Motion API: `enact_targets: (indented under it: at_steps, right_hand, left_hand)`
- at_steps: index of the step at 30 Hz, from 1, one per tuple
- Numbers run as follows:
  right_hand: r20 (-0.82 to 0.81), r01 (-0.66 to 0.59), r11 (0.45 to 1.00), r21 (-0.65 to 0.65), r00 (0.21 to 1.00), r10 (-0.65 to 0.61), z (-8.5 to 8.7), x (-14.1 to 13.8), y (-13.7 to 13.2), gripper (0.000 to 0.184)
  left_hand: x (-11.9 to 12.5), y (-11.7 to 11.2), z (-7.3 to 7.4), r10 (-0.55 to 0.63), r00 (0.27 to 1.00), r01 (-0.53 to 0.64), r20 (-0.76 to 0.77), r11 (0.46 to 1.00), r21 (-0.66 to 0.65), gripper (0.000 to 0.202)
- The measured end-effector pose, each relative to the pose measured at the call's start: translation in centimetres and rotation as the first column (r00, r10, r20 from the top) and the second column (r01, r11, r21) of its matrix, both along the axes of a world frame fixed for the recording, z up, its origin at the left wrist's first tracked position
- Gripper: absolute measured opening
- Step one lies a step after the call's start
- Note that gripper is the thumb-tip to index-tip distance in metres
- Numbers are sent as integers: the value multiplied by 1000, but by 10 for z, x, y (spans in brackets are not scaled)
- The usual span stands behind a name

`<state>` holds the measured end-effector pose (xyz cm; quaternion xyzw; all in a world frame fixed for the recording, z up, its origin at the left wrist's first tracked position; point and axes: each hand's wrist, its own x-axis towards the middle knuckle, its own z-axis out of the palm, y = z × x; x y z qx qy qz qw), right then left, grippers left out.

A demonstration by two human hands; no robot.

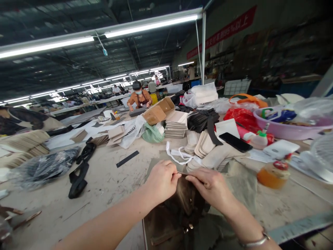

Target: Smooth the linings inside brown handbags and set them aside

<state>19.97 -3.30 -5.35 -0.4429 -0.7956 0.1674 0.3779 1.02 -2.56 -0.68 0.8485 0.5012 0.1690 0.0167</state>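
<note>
My left hand and my right hand pinch the upper edge of a dark brown bag between thumbs and fingers, a short gap apart. Shiny metal fittings show lower on the bag, and much of its body lies in shadow under my forearms. An olive-grey sheet of material lies partly behind and to the right of my right hand. White straps rest on the table just beyond my fingers. A dark strip lies farther off, to the left.
Stacked grey-beige pieces and a cardboard box stand ahead. At right are a black phone, a bottle of amber liquid and a purple basin. A black strap lies left. A co-worker works across the table.
</note>
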Motion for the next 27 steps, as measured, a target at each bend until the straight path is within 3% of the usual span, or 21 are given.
enact_targets:
  at_steps: [3, 6, 9, 12, 15, 19, 24, 27]
  right_hand:
    - [-8, -30, 999, -38, 1000, 30, 0, 3, 0, 28]
    - [32, -17, 999, -43, 999, 19, 4, -2, 2, 47]
    - [101, -34, 998, -57, 994, 40, 10, -12, 4, 22]
    - [123, -58, 994, -88, 990, 68, 16, -17, 9, 22]
    - [171, -33, 996, -79, 984, 46, 19, -14, 16, 20]
    - [202, -14, 998, -57, 979, 25, 16, -8, 19, 22]
    - [139, -1, 1000, -28, 990, 5, 8, -7, 15, 21]
    - [135, -9, 1000, -28, 991, 13, 9, -6, 14, 21]
  left_hand:
    - [0, -2, 0, -16, 1000, 16, -3, 999, 33, 14]
    - [-2, -1, 0, -46, 999, 45, 17, 998, 45, 12]
    - [-7, 4, 3, -93, 993, 95, 78, 995, -28, 10]
    - [-18, 9, 10, -110, 979, 137, 172, 978, -156, 6]
    - [-32, 10, 18, -38, 975, 92, 220, 966, -242, 6]
    - [-42, 5, 26, -55, 984, 89, 167, 975, -203, 18]
    - [-30, -3, 29, -120, 991, 125, 52, 985, -118, 33]
    - [-25, 0, 23, -115, 993, 114, -12, 990, -84, 26]
